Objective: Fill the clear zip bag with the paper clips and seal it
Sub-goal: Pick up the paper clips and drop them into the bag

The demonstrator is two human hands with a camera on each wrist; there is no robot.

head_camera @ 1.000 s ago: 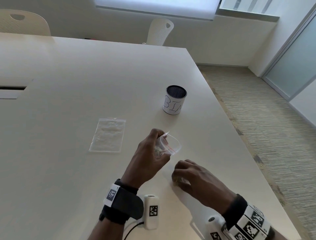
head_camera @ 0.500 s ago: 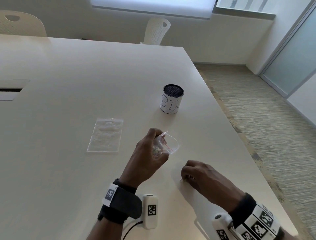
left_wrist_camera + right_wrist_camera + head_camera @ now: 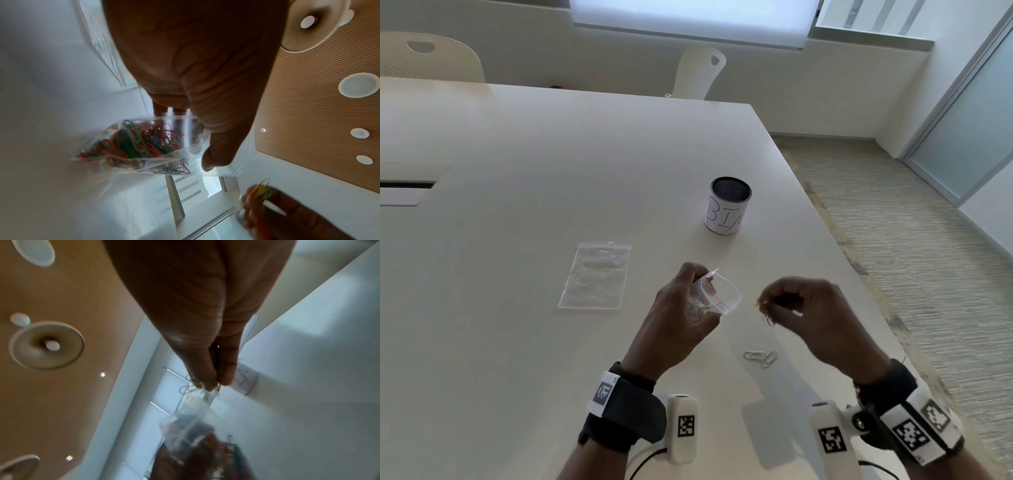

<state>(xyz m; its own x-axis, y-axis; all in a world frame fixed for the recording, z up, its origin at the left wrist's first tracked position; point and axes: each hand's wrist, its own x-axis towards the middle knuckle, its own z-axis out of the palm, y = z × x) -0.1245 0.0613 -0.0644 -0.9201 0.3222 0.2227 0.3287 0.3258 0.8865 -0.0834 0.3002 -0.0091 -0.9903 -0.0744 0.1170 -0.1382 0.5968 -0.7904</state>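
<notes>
Left hand [image 3: 681, 318] grips the open zip bag [image 3: 717, 294] mid-frame, already half full of paper clips [image 3: 135, 146]. Right hand [image 3: 815, 315] pinches a few more just right of its mouth. Miss that floppy opening and they'll scatter on the counter [image 3: 517, 171] beside the two loose clips [image 3: 762, 356].

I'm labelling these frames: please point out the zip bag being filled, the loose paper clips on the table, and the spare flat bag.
zip bag [image 3: 717, 297]: head view, open mouth.
loose paper clips [image 3: 761, 357]: head view, middle of cluster.
spare flat bag [image 3: 595, 275]: head view, centre.
</notes>
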